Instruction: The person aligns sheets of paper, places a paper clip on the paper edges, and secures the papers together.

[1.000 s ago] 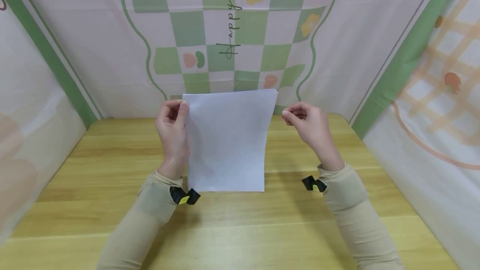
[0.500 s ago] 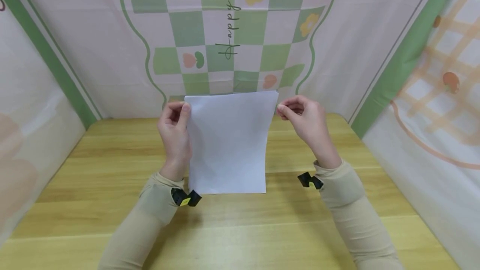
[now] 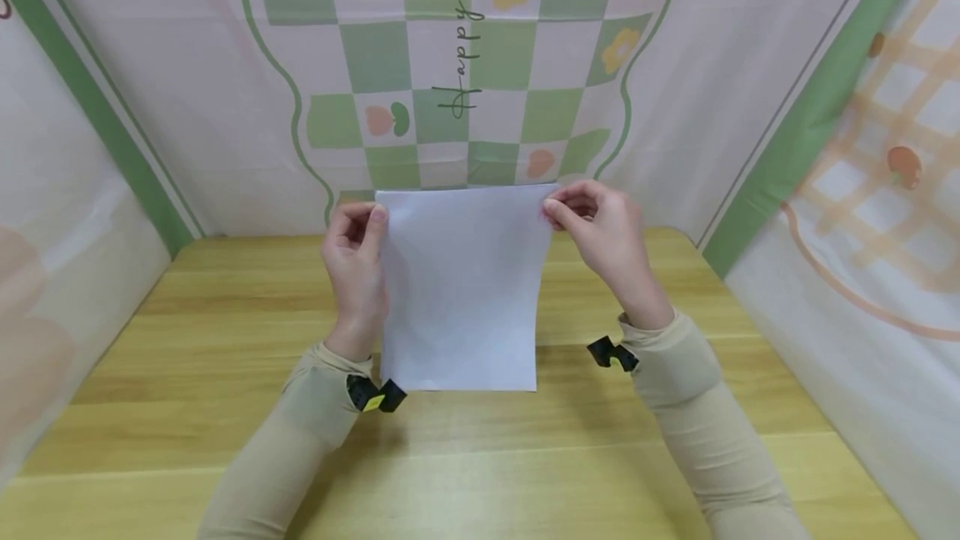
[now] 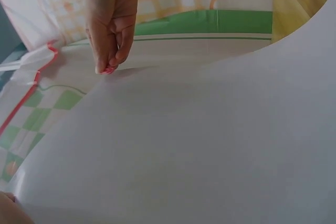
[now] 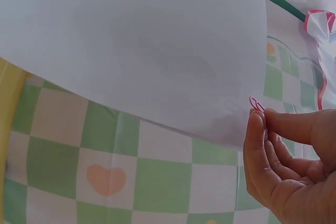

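Left grip [image 3: 355, 261] pinches white paper [image 3: 461, 290] by one edge — right grip [image 3: 609, 233], a pink clip [image 5: 255, 103] at the other.

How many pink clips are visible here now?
1: the pink clip, pinched in the right hand near a corner of the white paper. Others may be hidden behind the paper.

We see a small table set within hung, cloth-like walls; the kind of room beyond, home or studio, we cannot tell. The wood-grain tabletop [image 3: 480, 473] meets a back hanging [image 3: 502, 57] of green-and-white checks, printed flowers and the word "Happy". To the right we note a creased side hanging [image 3: 900, 190] with orange lattice, edged by a green band [image 3: 813, 123].
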`<state>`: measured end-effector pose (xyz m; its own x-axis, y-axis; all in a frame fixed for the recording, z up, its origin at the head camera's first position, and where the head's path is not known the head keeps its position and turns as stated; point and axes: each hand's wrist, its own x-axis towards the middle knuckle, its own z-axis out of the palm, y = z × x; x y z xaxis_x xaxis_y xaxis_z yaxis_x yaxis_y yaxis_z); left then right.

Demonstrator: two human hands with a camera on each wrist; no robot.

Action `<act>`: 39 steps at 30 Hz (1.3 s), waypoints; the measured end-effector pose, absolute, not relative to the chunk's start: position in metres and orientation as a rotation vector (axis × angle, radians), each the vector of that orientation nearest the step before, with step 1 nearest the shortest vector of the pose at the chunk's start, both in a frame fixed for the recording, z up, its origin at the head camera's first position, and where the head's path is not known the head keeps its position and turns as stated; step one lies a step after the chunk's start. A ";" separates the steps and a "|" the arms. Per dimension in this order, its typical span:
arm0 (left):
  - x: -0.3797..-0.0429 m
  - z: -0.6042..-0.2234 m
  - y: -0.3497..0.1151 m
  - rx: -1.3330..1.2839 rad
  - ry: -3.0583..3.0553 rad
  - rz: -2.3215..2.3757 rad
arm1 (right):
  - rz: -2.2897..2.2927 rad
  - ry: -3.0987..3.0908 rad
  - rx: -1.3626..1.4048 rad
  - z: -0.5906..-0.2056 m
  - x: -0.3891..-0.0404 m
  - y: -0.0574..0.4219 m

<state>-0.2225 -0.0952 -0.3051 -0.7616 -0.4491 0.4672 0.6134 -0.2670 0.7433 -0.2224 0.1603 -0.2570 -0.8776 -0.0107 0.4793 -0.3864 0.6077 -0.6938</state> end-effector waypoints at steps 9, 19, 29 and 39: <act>-0.223 -0.306 -0.095 -0.231 -1.341 -2.052 | 1.177 -2.382 0.349 -0.252 -0.224 0.151; -0.224 -0.307 -0.093 -0.232 -1.316 -2.063 | 1.218 -2.299 0.402 -0.249 -0.225 0.143; -0.224 -0.307 -0.092 -0.222 -1.313 -2.062 | 1.254 -2.261 0.440 -0.247 -0.231 0.135; -0.224 -0.308 -0.091 -0.211 -1.342 -2.047 | 1.329 -2.230 0.455 -0.243 -0.230 0.122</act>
<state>-0.2241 -0.0913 -0.3084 -0.7617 -0.4438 0.4722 0.6099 -0.2450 0.7536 -0.2301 0.1217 -0.2431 -0.8188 -0.0299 0.5732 -0.5184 0.4675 -0.7160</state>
